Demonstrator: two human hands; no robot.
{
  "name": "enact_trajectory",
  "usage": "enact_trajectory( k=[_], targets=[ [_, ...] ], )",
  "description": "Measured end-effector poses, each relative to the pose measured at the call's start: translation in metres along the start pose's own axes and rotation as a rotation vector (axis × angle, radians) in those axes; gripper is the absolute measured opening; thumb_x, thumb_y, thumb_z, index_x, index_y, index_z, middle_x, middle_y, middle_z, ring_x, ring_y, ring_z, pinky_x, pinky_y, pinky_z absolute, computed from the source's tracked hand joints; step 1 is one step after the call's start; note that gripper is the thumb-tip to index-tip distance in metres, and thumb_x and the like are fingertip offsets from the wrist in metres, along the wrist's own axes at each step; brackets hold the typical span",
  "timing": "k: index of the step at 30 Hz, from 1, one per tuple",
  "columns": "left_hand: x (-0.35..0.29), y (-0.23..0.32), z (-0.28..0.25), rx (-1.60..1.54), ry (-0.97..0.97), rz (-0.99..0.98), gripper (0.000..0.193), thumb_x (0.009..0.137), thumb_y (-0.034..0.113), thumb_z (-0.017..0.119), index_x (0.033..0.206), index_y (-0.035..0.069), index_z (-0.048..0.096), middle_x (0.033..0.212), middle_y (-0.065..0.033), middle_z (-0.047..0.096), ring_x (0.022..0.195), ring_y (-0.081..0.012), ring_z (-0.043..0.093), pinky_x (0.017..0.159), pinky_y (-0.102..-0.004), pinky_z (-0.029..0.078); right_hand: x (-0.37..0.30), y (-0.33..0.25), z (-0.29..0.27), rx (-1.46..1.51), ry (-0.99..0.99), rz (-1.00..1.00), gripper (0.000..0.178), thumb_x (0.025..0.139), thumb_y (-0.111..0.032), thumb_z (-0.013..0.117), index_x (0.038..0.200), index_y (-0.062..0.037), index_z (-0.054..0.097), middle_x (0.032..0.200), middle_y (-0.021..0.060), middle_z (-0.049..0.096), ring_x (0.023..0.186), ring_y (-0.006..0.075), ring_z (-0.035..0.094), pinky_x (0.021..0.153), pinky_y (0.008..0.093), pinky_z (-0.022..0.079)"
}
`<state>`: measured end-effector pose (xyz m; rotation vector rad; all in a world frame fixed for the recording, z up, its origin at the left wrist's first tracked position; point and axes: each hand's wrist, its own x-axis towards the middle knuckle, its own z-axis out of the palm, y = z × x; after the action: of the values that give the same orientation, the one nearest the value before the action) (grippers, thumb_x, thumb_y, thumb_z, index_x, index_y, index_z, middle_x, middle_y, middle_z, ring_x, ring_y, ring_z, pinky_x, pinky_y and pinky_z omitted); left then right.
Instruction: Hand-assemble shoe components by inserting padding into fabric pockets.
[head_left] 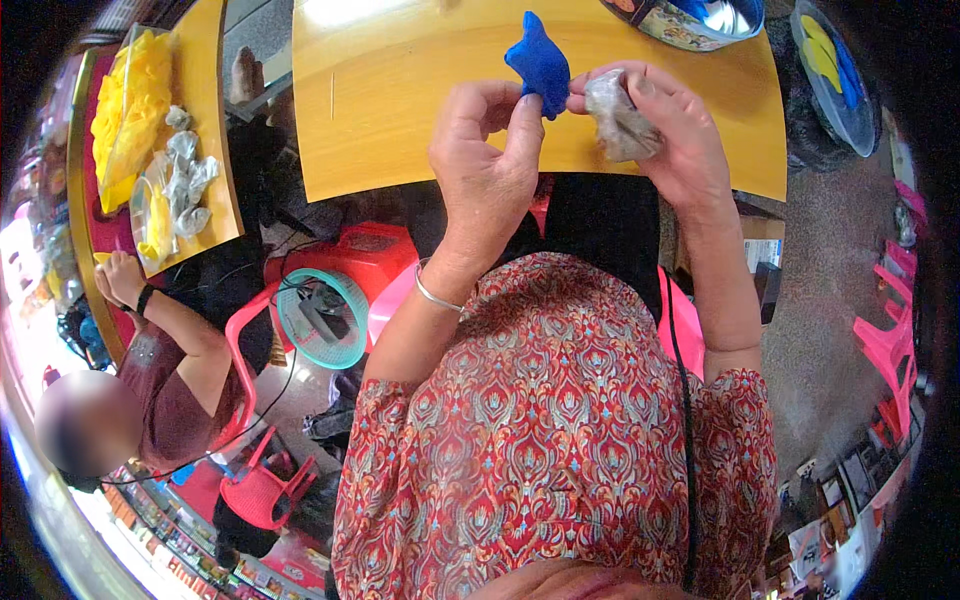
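A small blue fabric piece [541, 65] with pointed corners stands upright above the yellow table. My left hand [485, 165] pinches its lower end between thumb and fingers. In my right hand [695, 150] is a crumpled greyish-white wad [622, 118]; whether it is stuffing or plastic film I cannot tell. The fingertips of that hand reach to the right edge of the blue piece, and I cannot make out whether they grip it. On the tabletop to the left lies a thin wooden stick [332, 96].
A patterned tin [685, 30] stands at the table's far right, beside a bowl [858, 120] with yellow and blue pieces. Left, a co-worker's hand [122, 278] is near another table with yellow pieces [135, 100] and grey wads [187, 180]. A teal basket [347, 355] rests by a red stool [385, 250].
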<state>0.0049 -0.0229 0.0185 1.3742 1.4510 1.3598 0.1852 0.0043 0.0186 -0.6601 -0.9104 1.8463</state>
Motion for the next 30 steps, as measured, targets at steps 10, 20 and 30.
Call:
enact_trajectory(
  k=[10, 20, 30],
  targets=[
    [-0.001, 0.003, 0.006, -0.53, 0.074, -0.228, 0.009, 0.088, 0.005, 0.063, 0.093, -0.001, 0.06, 0.085, -0.007, 0.064, 0.077, -0.0105, 0.061, 0.071, -0.025, 0.049, -0.004, 0.011, 0.023, -0.827, 0.014, -0.299, 0.02, 0.079, -0.002, 0.068, 0.099, -0.0037, 0.068, 0.118, 0.0097, 0.057, 0.108, 0.0176, 0.056, 0.09, 0.0279, 0.045],
    [-0.004, -0.005, 0.01, -1.165, 0.189, -0.603, 0.017, 0.092, 0.012, 0.058, 0.106, 0.003, 0.056, 0.101, -0.0063, 0.062, 0.091, -0.016, 0.058, 0.082, -0.0329, 0.047, 0.0, 0.018, 0.025, -0.37, 0.11, -0.085, 0.016, 0.08, -0.008, 0.07, 0.095, -0.0035, 0.071, 0.109, 0.006, 0.064, 0.095, 0.012, 0.061, 0.079, 0.0246, 0.05],
    [-0.014, -0.009, 0.008, -0.818, 0.102, -0.492, 0.009, 0.089, 0.008, 0.062, 0.094, 0.002, 0.058, 0.088, -0.0038, 0.061, 0.08, -0.0119, 0.058, 0.075, -0.0251, 0.047, 0.01, 0.012, 0.016, -0.189, 0.101, 0.271, 0.014, 0.081, -0.01, 0.069, 0.093, -0.002, 0.07, 0.088, 0.0012, 0.067, 0.081, 0.0088, 0.062, 0.076, 0.0231, 0.05]
  ],
)
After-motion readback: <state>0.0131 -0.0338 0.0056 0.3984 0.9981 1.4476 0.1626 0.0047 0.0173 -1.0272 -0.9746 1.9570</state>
